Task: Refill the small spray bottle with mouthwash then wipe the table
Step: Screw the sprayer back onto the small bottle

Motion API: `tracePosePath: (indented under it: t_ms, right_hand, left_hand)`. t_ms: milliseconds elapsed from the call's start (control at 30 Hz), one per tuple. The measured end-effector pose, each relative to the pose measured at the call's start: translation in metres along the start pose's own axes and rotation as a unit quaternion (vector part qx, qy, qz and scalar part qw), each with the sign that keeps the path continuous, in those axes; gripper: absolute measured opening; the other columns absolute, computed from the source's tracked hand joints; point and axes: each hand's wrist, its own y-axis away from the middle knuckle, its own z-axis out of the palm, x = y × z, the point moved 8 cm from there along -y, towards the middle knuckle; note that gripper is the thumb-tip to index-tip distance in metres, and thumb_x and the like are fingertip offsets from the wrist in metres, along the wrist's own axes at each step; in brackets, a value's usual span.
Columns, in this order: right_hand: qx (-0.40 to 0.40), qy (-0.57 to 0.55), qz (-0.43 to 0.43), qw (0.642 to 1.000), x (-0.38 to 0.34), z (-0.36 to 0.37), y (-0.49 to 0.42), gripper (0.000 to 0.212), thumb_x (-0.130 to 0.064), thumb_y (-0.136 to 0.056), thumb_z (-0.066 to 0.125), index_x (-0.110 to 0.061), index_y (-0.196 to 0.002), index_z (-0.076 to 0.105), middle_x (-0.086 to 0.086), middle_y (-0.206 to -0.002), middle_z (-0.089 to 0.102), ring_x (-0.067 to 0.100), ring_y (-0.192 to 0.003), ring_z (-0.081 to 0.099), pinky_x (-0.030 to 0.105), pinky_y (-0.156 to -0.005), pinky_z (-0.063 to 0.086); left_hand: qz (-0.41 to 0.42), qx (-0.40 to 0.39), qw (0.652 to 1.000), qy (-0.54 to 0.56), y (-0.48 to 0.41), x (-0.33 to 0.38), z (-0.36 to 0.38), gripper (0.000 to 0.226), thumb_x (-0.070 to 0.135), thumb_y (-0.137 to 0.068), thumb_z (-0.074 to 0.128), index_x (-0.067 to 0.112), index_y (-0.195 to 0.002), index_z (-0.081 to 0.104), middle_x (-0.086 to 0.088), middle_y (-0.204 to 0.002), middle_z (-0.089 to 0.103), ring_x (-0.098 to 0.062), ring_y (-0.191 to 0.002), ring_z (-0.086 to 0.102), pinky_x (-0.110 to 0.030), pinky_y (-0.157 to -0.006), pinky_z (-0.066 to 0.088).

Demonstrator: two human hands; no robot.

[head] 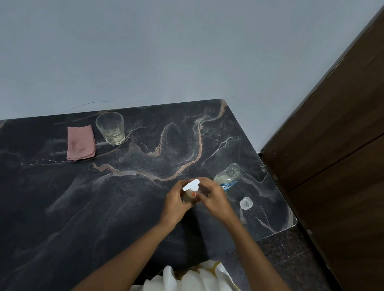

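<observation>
Plastic spray bottle (188, 197), judged light and slippery, is gripped round its body by left hand (174, 202); right hand (213, 198) fingers pinch the white nozzle (192, 185).

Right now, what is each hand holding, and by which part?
The left hand grips the small spray bottle round its body; right hand pinches its white spray head.

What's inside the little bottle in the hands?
Some pale yellowish liquid shows through the spray bottle, below its white spray top. The left hand and right hand cover the rest, so how full it is is hidden.
</observation>
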Motion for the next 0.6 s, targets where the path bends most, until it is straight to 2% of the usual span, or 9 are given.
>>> tracePosePath:
  t_ms: [100,233,333,467,600]
  right_hand:
    - [0.034,-0.018,0.026,0.999,0.0032,-0.0016,0.0018,0.022,-0.003,-0.075,0.070,-0.015,-0.092,0.063,-0.004,-0.089,0.062,0.013,-0.083,0.059,0.012,-0.070,0.045]
    - [0.107,-0.011,0.063,0.992,0.0088,-0.0018,0.0019,0.030,-0.016,-0.066,0.079,-0.020,-0.078,0.053,0.003,-0.082,0.061,0.012,-0.075,0.056,0.016,-0.062,0.043]
    - [0.105,-0.020,0.055,0.993,0.0092,0.0020,0.0027,0.035,-0.016,-0.065,0.080,-0.021,-0.084,0.051,-0.002,-0.086,0.057,0.005,-0.077,0.053,0.010,-0.064,0.042]
    - [0.054,-0.026,0.015,0.998,0.0028,0.0007,0.0024,0.048,-0.006,-0.070,0.074,-0.018,-0.113,0.055,-0.012,-0.104,0.054,-0.003,-0.092,0.051,0.002,-0.077,0.038]
    - [0.011,-0.019,0.006,1.000,0.0015,0.0005,0.0027,0.033,0.000,-0.076,0.066,-0.015,-0.106,0.064,-0.008,-0.099,0.061,0.006,-0.092,0.056,0.014,-0.080,0.044]
  left_hand:
    - [-0.010,0.000,1.000,0.000,-0.0004,-0.0008,0.0005,0.047,0.004,-0.066,0.076,0.021,-0.105,0.054,0.004,-0.100,0.063,-0.008,-0.093,0.061,-0.018,-0.078,0.049]
    - [-0.014,0.001,1.000,-0.016,-0.0001,-0.0008,-0.0008,0.047,0.003,-0.066,0.075,0.026,-0.099,0.052,0.015,-0.096,0.058,0.000,-0.089,0.058,-0.009,-0.071,0.047]
    - [-0.018,0.000,1.000,-0.008,-0.0001,-0.0015,-0.0009,0.046,0.002,-0.066,0.075,0.027,-0.097,0.052,0.013,-0.095,0.059,0.000,-0.088,0.059,-0.011,-0.069,0.050]
    - [-0.011,0.001,1.000,-0.005,-0.0013,-0.0018,-0.0001,0.044,0.004,-0.067,0.075,0.025,-0.099,0.052,0.004,-0.099,0.062,-0.008,-0.091,0.061,-0.015,-0.073,0.050]
    - [-0.015,-0.001,1.000,0.000,-0.0017,-0.0043,0.0004,0.045,0.005,-0.067,0.075,0.026,-0.100,0.052,0.005,-0.102,0.062,-0.008,-0.095,0.061,-0.010,-0.075,0.049]
